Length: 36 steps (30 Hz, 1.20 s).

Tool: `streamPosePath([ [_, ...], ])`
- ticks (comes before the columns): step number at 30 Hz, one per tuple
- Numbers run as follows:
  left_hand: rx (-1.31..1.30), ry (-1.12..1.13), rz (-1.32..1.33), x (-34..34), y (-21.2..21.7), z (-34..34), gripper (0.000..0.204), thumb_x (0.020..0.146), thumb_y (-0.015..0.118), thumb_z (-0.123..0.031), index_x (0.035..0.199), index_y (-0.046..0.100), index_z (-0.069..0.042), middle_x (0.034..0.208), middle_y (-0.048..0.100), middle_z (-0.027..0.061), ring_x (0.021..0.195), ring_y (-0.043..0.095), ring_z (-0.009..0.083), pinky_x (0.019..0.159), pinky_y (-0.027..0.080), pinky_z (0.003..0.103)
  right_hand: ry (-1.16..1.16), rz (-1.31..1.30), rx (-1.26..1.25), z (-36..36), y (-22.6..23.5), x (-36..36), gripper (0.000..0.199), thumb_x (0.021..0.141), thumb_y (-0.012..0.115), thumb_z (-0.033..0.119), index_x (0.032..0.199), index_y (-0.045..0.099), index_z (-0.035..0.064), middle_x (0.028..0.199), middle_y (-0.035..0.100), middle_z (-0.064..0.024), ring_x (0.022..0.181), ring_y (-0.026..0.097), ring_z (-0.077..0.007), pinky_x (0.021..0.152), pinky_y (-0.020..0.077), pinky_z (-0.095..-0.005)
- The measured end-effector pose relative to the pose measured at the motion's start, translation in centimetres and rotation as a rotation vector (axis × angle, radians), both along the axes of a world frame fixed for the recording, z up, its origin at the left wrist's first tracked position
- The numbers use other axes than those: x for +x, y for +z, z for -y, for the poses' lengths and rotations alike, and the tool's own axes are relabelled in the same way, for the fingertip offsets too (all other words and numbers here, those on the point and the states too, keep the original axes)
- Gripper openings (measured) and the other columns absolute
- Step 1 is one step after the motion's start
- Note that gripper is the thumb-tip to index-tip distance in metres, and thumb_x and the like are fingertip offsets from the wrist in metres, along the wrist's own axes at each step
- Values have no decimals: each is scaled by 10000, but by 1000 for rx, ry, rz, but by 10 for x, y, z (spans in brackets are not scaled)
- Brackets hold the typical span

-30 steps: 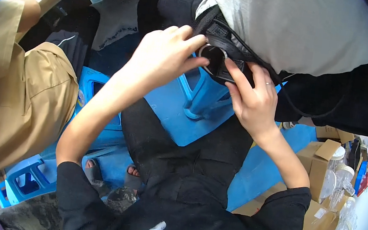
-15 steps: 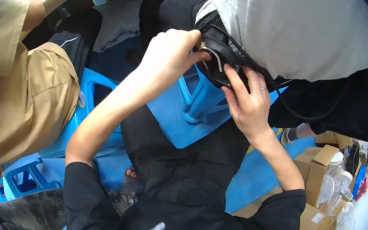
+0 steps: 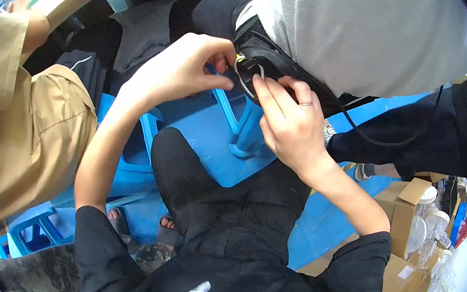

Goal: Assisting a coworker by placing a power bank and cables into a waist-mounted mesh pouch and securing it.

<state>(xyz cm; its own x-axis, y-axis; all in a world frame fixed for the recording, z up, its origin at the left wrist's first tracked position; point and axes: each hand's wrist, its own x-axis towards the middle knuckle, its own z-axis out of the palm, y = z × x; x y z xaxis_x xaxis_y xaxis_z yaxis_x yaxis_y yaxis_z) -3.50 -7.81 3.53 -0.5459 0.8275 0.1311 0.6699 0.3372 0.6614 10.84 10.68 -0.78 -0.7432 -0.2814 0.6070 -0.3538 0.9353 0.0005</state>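
A black mesh waist bag (image 3: 254, 40) sits against the waist of a person in a grey shirt in front of me. A thin pale cable (image 3: 237, 74) bends out of its opening, with a small yellow-green spot near its left end. Beside the bag's left edge is my left hand (image 3: 188, 68), its fingers curled and the thumb stretched apart, nothing visible between them. My right hand (image 3: 293, 121) grips the bag's front; index and middle fingertips press by the cable at the opening. The bag's inside is mostly hidden by the fingers.
A blue plastic stool (image 3: 242, 129) stands below the bag. Another person in tan clothing (image 3: 50, 132) sits close on my left. Cardboard boxes (image 3: 405, 200) and clear plastic jars (image 3: 434, 225) are stacked at right. A black strap (image 3: 377, 141) hangs from the bag.
My left hand has come off the bag and cable and moved left, its thumb now apart. The right hand has moved left, its fingertips further over the opening. The bag has shifted slightly left.
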Motion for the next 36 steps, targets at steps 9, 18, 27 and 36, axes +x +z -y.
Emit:
streamPosePath([
  [9, 381, -58, -990, 10, -25, 5, 166, 686, 668, -71, 843, 670, -18, 1136, 623, 128, 1128, 588, 311, 908, 512, 406, 28, 61, 89, 1, 8, -4, 502, 691, 665, 26, 1192, 632, 21, 1096, 647, -91, 1082, 569, -299, 872, 476, -398],
  [18, 236, -290, -857, 10, -27, -16, 166, 705, 621, -90, 841, 591, 1, 1046, 614, 132, 1061, 607, 293, 860, 547, 356, 208, 24, -178, -29, -17, 0, 430, 746, 755, 74, 1155, 626, 43, 1083, 625, -116, 1014, 588, -326, 878, 491, -404],
  [27, 188, -175, -927, 20, -30, -22, 219, 713, 613, -116, 925, 615, -63, 994, 611, 75, 1028, 596, 257, 840, 516, 355, -168, -43, -329, -48, -41, 36, 608, 672, 848, 173, 1182, 581, -24, 1147, 615, -194, 1035, 602, -365, 905, 489, -409],
  [36, 264, -300, -1003, 28, -46, -23, 219, 701, 640, -155, 913, 641, -99, 1041, 606, 49, 1109, 559, 250, 897, 486, 390, -108, 109, -147, -52, -41, 28, 561, 717, 769, 253, 1161, 575, -29, 1154, 594, -226, 1020, 608, -389, 862, 513, -447],
])
